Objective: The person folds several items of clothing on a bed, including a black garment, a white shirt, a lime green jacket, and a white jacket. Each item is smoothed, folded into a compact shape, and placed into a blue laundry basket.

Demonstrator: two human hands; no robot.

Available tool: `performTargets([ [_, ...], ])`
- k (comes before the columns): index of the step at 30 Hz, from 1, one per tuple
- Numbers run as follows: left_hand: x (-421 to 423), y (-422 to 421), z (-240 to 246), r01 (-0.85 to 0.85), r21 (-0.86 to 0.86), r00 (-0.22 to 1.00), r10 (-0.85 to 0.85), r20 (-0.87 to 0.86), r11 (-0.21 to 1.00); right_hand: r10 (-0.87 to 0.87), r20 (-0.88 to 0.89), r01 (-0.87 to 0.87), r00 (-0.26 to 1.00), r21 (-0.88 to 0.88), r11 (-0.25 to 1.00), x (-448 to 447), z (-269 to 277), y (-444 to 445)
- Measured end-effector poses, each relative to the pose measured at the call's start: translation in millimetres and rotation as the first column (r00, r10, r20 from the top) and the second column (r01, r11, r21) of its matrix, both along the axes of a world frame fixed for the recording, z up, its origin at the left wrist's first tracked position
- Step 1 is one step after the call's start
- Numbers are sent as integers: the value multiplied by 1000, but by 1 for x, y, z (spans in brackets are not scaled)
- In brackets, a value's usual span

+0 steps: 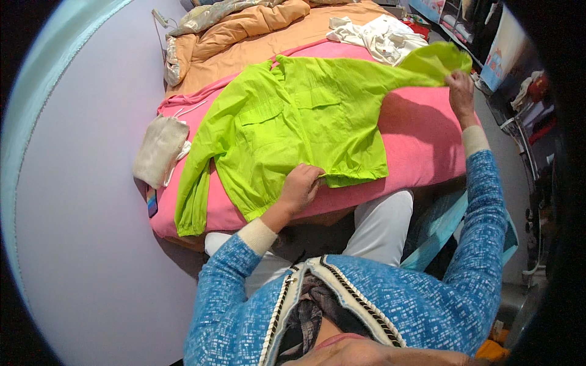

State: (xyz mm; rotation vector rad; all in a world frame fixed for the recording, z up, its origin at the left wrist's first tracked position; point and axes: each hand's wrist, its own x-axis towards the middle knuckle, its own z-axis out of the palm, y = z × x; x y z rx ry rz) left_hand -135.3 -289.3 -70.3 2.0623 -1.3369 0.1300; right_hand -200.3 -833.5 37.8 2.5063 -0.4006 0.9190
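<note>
A lime-green long-sleeved jacket (320,119) lies spread over a pink sheet (421,132), its collar away from me and two flap pockets on the chest. My left hand (300,187) pinches the gathered hem near the middle of the front. Out to the right, my right hand (460,91) grips the edge of one sleeve and holds it up off the bed; that sleeve is slightly blurred. The other sleeve hangs down toward the bed's near left edge, its elastic cuff resting close to the edge.
A folded beige cloth (161,148) and a phone (152,202) lie at the left edge. Rumpled white clothing (382,36) sits at the far right, near an orange quilt (252,32). A light blue bag (439,233) stands beside my knee. A wall (91,183) rises at left.
</note>
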Motion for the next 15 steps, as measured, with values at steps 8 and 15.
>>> performTargets([
  [8,-5,20,46,334,256,902,-229,-365,907,-65,-465,337,883,531,777,-32,-81,-27],
  [15,87,-27,62,105,163,992,-93,-80,981,157,-45,-110,987,524,844,9,-60,28],
])
